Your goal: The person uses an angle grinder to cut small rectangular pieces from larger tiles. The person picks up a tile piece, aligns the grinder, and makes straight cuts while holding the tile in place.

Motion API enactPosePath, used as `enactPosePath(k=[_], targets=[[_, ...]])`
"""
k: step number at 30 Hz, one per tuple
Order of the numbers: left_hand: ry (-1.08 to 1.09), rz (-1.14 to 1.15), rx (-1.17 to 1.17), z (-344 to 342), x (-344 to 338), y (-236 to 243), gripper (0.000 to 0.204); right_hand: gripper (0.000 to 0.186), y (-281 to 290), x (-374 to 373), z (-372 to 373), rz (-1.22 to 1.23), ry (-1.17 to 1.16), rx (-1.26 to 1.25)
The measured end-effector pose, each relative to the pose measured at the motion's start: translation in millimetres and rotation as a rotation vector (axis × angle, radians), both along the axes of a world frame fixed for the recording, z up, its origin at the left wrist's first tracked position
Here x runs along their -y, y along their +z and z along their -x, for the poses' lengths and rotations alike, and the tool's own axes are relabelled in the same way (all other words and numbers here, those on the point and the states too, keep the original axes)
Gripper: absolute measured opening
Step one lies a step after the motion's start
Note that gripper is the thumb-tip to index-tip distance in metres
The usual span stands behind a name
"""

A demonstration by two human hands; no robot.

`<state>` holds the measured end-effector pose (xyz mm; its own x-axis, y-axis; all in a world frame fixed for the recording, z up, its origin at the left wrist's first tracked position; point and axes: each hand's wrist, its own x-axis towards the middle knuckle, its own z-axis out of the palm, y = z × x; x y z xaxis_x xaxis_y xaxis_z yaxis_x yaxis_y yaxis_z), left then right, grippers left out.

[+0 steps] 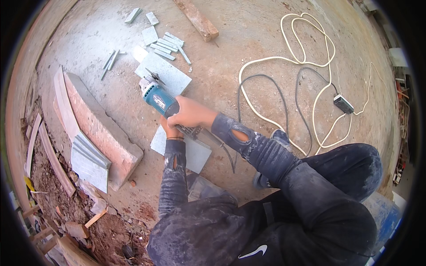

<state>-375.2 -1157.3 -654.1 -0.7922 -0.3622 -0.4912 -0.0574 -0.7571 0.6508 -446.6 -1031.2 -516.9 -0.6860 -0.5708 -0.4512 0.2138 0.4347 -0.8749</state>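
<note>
A teal angle grinder (159, 99) is held out in front of me by both hands. My right hand (194, 112) is wrapped round the dark rear of its body. My left hand (170, 129) grips it from beneath, fingers partly hidden. The grinder's disc (155, 77) is over a grey square tile (172, 73) on the ground; whether it touches, I cannot tell. Several narrow cut tile strips (166, 45) lie just beyond this tile. Another grey tile (198, 154) lies beneath my forearms, partly covered. A dark cord (227, 153) trails from the grinder's rear.
On the left, several tiles (90, 170) lean against a long reddish concrete block (104, 133). A cream cable (262, 60) loops across the ground at right to a dark socket box (343, 103). A wooden beam (197, 20) lies at the far side. Loose soil and wood scraps edge the lower left.
</note>
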Motion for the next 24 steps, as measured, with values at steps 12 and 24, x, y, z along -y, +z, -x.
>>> enactPosePath(k=[12,24], targets=[[0.012,0.127,-0.022,18,-14,19,0.018,0.075,-5,13,44,-0.104,0.114,-0.11],[-0.053,0.21,0.054,14,-16,26,0.02,0.07,5,-42,-8,-0.096,0.024,-0.031]])
